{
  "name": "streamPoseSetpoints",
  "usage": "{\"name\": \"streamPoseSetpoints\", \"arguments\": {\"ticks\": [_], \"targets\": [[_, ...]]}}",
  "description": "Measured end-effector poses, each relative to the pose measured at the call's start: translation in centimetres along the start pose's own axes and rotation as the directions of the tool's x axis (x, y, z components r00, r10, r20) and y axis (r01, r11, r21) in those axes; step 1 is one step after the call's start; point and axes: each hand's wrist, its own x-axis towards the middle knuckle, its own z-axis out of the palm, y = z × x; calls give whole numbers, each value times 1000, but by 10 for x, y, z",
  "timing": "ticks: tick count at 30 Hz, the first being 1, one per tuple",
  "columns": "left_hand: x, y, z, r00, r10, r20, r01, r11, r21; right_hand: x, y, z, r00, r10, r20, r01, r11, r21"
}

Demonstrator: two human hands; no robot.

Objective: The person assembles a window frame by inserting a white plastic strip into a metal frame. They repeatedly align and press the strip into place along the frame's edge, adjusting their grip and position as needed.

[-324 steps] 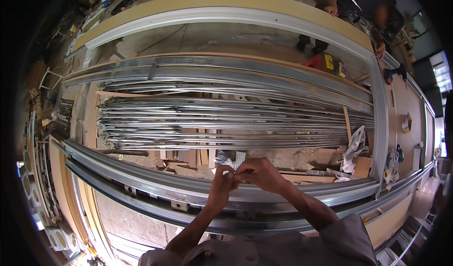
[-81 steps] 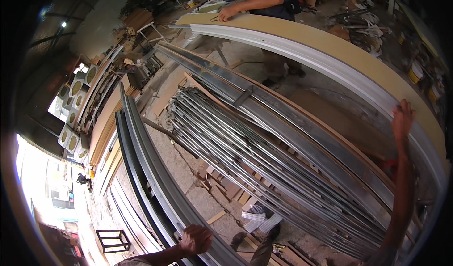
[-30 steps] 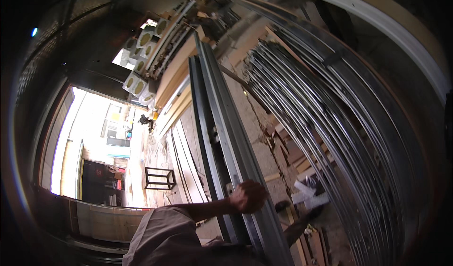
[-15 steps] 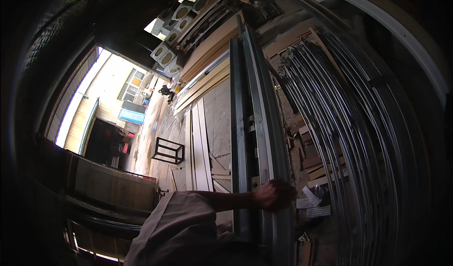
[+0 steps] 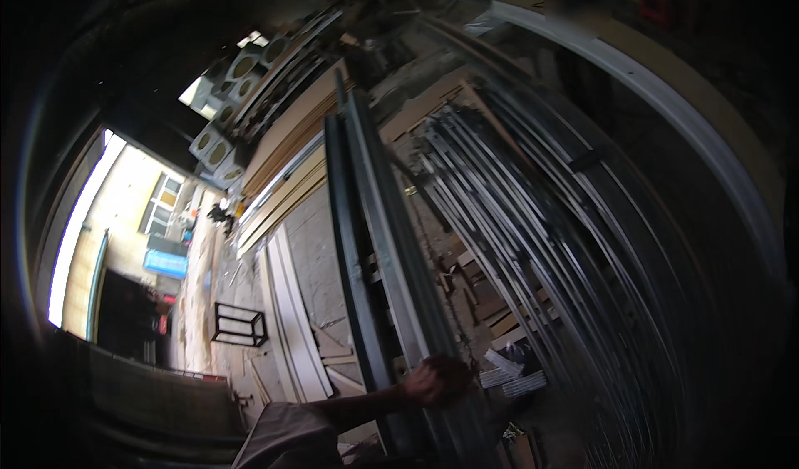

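My left hand (image 5: 437, 381) reaches in from the lower left, its sleeve (image 5: 291, 436) light and loose. It is closed over the top of a long grey metal beam (image 5: 391, 244) that runs away from me; the fingers are dim and slightly blurred. A second, darker beam (image 5: 348, 219) lies alongside to the left, with a narrow dark gap between the two. My right hand does not show.
To the right lies a bundle of thin metal bars (image 5: 508, 228). Small striped pieces (image 5: 520, 384) and wood offcuts (image 5: 499, 311) lie between. Left are white boards (image 5: 287, 319), a black frame (image 5: 239, 326) and stacked brown boards (image 5: 291, 128). A bright doorway (image 5: 125, 211) opens far left.
The view has swung, so the beams, bars and doorway sit further left and tilt more. My left hand stays closed over the beam, lower in the picture.
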Motion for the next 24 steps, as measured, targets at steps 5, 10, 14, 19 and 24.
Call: {"name": "streamPoseSetpoints", "arguments": {"ticks": [5, 10, 14, 19, 24], "targets": [[18, -2, -13, 997, 79, 17, -79, 997, 25, -1, -19, 51, 987, -136, 83, 154, 947, -283], [60, -7, -22, 977, -147, 151, 165, 980, -111, 4, -25, 88, 935, 150, 323, -241, 934, 265], [271, -69, -124, 963, -229, 139, 212, 969, 129, 5, -31, 103, 895, 231, 382, -396, 807, 439], [473, -124, -305, 967, -255, 18, 154, 634, 758, 10, 63, 124, 984, 174, 23, -152, 775, 614], [401, -162, -317, 718, -638, 279, 79, 473, 878, -8, -53, 94, 995, -13, 98, -69, 609, 790]]}}
